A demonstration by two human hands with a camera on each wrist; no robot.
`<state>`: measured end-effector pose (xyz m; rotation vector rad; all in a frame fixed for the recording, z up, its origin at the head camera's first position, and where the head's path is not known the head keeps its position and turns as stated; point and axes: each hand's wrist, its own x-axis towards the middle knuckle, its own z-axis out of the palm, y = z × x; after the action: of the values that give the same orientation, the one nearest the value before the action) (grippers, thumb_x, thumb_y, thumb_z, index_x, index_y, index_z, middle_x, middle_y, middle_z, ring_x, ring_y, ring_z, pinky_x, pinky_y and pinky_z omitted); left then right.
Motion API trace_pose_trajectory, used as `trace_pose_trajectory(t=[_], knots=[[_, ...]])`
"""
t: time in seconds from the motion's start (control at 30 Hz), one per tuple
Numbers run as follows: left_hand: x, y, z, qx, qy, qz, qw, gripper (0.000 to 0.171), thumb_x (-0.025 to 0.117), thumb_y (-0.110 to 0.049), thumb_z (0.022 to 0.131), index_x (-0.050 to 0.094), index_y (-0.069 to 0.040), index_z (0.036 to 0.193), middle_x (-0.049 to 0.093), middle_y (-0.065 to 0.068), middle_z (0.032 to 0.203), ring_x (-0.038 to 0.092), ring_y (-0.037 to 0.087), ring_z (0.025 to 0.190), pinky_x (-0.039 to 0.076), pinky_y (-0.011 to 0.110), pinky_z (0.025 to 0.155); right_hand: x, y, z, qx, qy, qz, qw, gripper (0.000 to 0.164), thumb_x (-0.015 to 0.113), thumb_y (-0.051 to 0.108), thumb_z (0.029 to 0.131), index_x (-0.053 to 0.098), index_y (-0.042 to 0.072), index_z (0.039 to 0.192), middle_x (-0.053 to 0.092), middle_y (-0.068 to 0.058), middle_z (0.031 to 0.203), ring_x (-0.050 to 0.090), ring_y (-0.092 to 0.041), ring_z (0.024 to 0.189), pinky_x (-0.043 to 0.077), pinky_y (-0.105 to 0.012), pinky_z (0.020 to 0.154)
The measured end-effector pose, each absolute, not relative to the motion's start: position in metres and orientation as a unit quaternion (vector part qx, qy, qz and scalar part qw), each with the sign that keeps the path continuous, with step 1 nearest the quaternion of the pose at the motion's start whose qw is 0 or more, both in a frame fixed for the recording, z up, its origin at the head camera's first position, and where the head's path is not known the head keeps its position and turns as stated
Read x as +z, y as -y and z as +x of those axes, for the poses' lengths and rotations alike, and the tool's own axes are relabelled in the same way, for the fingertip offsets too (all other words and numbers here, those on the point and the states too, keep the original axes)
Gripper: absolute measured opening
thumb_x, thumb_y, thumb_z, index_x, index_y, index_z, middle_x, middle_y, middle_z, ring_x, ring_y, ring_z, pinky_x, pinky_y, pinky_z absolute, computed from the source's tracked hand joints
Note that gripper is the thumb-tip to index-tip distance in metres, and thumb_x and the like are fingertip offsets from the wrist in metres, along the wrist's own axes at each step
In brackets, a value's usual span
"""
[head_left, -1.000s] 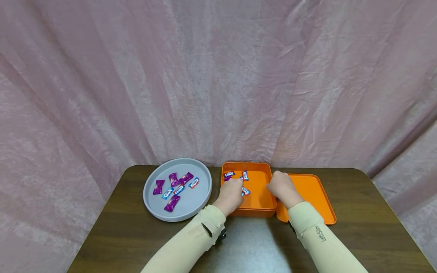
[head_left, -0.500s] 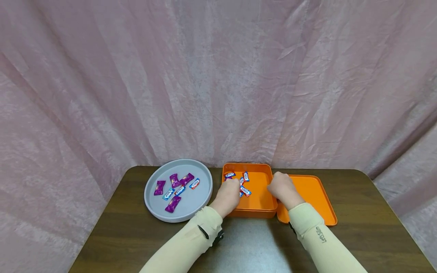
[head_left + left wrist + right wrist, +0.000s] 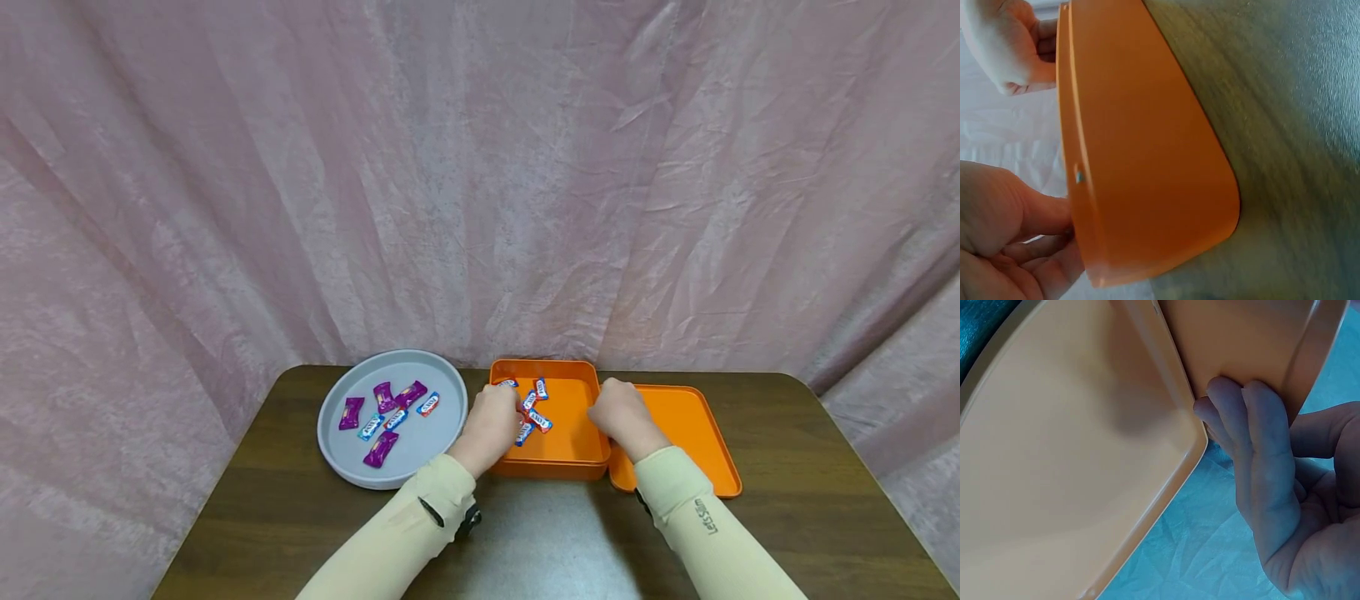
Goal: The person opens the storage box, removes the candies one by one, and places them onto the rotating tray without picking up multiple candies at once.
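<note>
My left hand [image 3: 491, 421] is over the left side of the orange box [image 3: 551, 470]. In the left wrist view its thumb and curled fingers [image 3: 1047, 215] are close together at the box rim; the fingertips are hidden behind the wall. My right hand [image 3: 622, 417] grips the box's right wall, several fingers [image 3: 1264, 419] flat on the outside and the thumb across the rim. Inside the box lie several small white, blue and red wrapped candies [image 3: 540, 419], in its left half.
Left of the box is a round grey tray [image 3: 431, 442] with purple wrapped candies [image 3: 381, 448] and smaller white-blue ones [image 3: 371, 427]. To the right an orange lid [image 3: 675, 429] lies partly beside the box on the wooden table [image 3: 810, 467]. A pink curtain [image 3: 480, 183] hangs behind.
My left hand has shifted left across the box, uncovering more white-blue candies and covering the purple wrapper seen at the box's left side. My right hand stays on the right wall.
</note>
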<state>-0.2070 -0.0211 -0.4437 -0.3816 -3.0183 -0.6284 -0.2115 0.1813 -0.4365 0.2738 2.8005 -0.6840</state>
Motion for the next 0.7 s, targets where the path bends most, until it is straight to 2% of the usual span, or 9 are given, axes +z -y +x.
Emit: trace_pose_trajectory(t=[0.23, 0.43, 0.7], knots=[[-0.432, 0.034, -0.211, -0.252, 0.960, -0.116, 0.045, 0.007, 0.069, -0.017, 0.084, 0.074, -0.013, 0.085, 0.071, -0.001, 0.081, 0.061, 0.010, 0.067, 0.055, 0.025, 0.064, -0.436, -0.181, -0.210, -0.236, -0.960, 0.093, 0.119, 0.020, 0.056, 0.008, 0.083, 0.059, -0.006, 0.097, 0.059, -0.016, 0.074, 0.057, -0.023, 0.047, 0.046, -0.027, 0.040], [-0.418, 0.051, -0.220, -0.278, 0.945, -0.125, 0.119, 0.008, 0.068, -0.015, 0.084, 0.075, -0.011, 0.085, 0.072, 0.000, 0.081, 0.065, 0.013, 0.071, 0.055, 0.027, 0.066, -0.436, -0.181, -0.211, -0.244, -0.958, 0.097, 0.118, 0.020, 0.055, 0.007, 0.082, 0.059, -0.006, 0.097, 0.059, -0.016, 0.074, 0.057, -0.023, 0.046, 0.046, -0.027, 0.039], [-0.403, 0.085, -0.229, -0.308, 0.929, -0.106, 0.174, 0.009, 0.069, -0.015, 0.084, 0.074, -0.013, 0.077, 0.071, -0.002, 0.073, 0.063, 0.011, 0.064, 0.053, 0.027, 0.059, -0.436, -0.182, -0.210, -0.244, -0.957, 0.092, 0.123, 0.020, 0.055, 0.008, 0.082, 0.060, -0.005, 0.096, 0.059, -0.016, 0.074, 0.057, -0.023, 0.047, 0.046, -0.027, 0.040]])
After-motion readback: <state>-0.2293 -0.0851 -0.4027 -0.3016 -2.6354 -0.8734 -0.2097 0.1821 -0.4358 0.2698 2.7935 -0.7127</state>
